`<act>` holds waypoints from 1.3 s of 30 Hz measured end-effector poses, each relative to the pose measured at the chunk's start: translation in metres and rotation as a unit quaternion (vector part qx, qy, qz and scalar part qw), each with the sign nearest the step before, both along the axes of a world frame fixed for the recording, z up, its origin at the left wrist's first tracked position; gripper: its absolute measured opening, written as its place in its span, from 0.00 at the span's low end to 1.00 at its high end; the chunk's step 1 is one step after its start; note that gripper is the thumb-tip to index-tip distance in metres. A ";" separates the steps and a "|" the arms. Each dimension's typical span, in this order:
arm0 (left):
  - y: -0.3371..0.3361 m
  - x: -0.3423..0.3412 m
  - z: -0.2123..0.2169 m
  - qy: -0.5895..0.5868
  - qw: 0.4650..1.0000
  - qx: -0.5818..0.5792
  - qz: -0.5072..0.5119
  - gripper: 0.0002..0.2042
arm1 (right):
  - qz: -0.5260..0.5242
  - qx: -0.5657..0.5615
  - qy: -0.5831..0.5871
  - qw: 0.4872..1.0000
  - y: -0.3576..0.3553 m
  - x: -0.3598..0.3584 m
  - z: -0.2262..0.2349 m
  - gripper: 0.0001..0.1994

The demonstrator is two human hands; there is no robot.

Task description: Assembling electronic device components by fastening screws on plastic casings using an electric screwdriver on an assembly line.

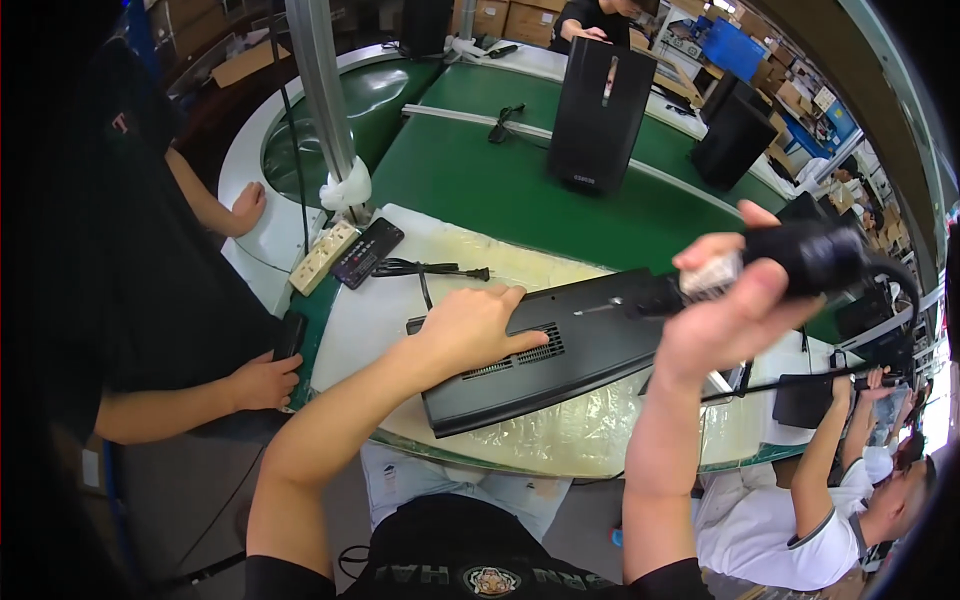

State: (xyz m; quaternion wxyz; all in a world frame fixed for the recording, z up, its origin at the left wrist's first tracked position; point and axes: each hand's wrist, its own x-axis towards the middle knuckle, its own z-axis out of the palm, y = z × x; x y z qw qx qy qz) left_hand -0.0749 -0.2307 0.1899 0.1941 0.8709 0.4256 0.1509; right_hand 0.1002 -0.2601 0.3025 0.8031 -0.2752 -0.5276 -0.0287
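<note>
A long black device housing (590, 345) with vent slots lies at a slant on the film-covered worktop before me. My left hand (470, 330) rests on its left part, thumb stretched over the vent slots and fingers reaching toward the far edge. In my right hand (725, 320) is a black electric screwdriver (800, 258), my fingers wrapped round its body. Its thin metal bit (595, 308) points left, over the housing; whether the tip touches is hard to tell. A black power cord (425, 268) with a plug lies bundled behind my left hand.
Beyond the worktop (490, 240) runs a green conveyor (470, 170) carrying a tall black device (600, 120). A power strip (323, 258) and a phone (368, 253) lie by a metal post. One person stands close at left; others work at right and at the back.
</note>
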 end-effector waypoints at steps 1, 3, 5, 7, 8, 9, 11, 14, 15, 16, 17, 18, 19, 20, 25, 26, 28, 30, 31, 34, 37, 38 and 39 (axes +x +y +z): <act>0.001 0.000 -0.002 -0.003 1.000 -0.001 -0.002 0.30 | 0.015 -0.002 -0.017 1.000 0.010 -0.005 -0.005 0.26; 0.001 -0.001 -0.004 -0.006 1.000 0.000 -0.005 0.30 | 0.039 -0.010 -0.042 0.998 0.024 -0.011 -0.013 0.28; 0.001 -0.001 -0.004 -0.011 1.000 0.001 -0.005 0.30 | 0.042 -0.020 -0.048 0.998 0.033 -0.016 -0.017 0.26; 0.002 0.000 -0.003 -0.016 1.000 0.001 -0.004 0.30 | 0.039 -0.034 -0.053 0.997 0.038 -0.017 -0.019 0.26; 0.002 0.000 -0.003 -0.013 1.000 0.002 -0.004 0.30 | 0.043 -0.041 -0.057 0.997 0.040 -0.017 -0.020 0.25; 0.002 0.000 -0.003 -0.010 1.000 0.004 -0.004 0.31 | 0.048 -0.048 -0.061 0.996 0.042 -0.017 -0.021 0.25; 0.004 0.000 -0.004 -0.015 1.000 0.006 -0.008 0.30 | 0.044 -0.058 -0.059 0.996 0.045 -0.018 -0.023 0.26; 0.005 0.000 -0.005 -0.030 0.999 0.032 -0.018 0.29 | 0.052 -0.067 -0.074 0.994 0.053 -0.018 -0.033 0.27; 0.005 0.000 -0.005 -0.041 0.997 0.053 -0.023 0.28 | 0.065 -0.058 -0.083 0.993 0.055 -0.019 -0.035 0.28; 0.005 0.000 -0.006 -0.042 0.998 0.050 -0.026 0.28 | 0.062 -0.060 -0.083 0.993 0.056 -0.021 -0.037 0.28; 0.006 -0.001 -0.007 -0.035 0.998 0.046 -0.025 0.28 | 0.069 -0.058 -0.081 0.993 0.056 -0.023 -0.039 0.29; 0.006 -0.001 -0.007 -0.027 0.998 0.042 -0.024 0.28 | 0.076 -0.056 -0.080 0.992 0.057 -0.026 -0.041 0.30; 0.006 -0.001 -0.007 -0.028 0.998 0.041 -0.027 0.28 | 0.075 -0.061 -0.080 0.992 0.058 -0.026 -0.042 0.31; 0.006 -0.001 -0.007 -0.026 0.999 0.036 -0.028 0.28 | 0.072 -0.062 -0.080 0.992 0.058 -0.026 -0.042 0.31; 0.005 0.003 -0.005 -0.026 0.998 0.049 -0.041 0.28 | 0.059 -0.085 -0.053 0.993 0.060 -0.021 -0.043 0.30; 0.004 0.003 -0.004 -0.019 0.999 0.034 -0.027 0.29 | 0.070 -0.079 -0.062 0.992 0.061 -0.020 -0.045 0.30; 0.003 0.002 -0.003 -0.011 0.999 0.026 -0.027 0.30 | 0.102 -0.082 -0.052 0.990 0.063 -0.021 -0.051 0.30; 0.002 0.006 -0.003 -0.028 0.997 0.069 -0.024 0.29 | 0.101 -0.089 -0.051 0.990 0.063 -0.018 -0.053 0.32; 0.003 0.007 -0.005 -0.032 0.998 0.057 -0.024 0.30 | 0.119 -0.105 -0.043 0.986 0.063 -0.020 -0.053 0.34; 0.002 0.008 -0.007 -0.041 0.997 0.060 -0.006 0.31 | 0.046 -0.073 -0.127 0.988 0.069 -0.017 -0.047 0.39; -0.001 0.008 0.000 -0.009 0.999 0.025 0.020 0.26 | 0.038 -0.016 -0.136 0.990 0.065 -0.013 -0.041 0.38; -0.002 0.006 0.000 -0.006 1.000 0.025 0.016 0.26 | 0.014 -0.016 -0.136 0.990 0.050 -0.002 -0.030 0.35; -0.004 0.002 0.001 -0.051 0.989 0.132 -0.042 0.22 | 0.012 0.006 -0.098 0.995 0.039 0.010 -0.034 0.33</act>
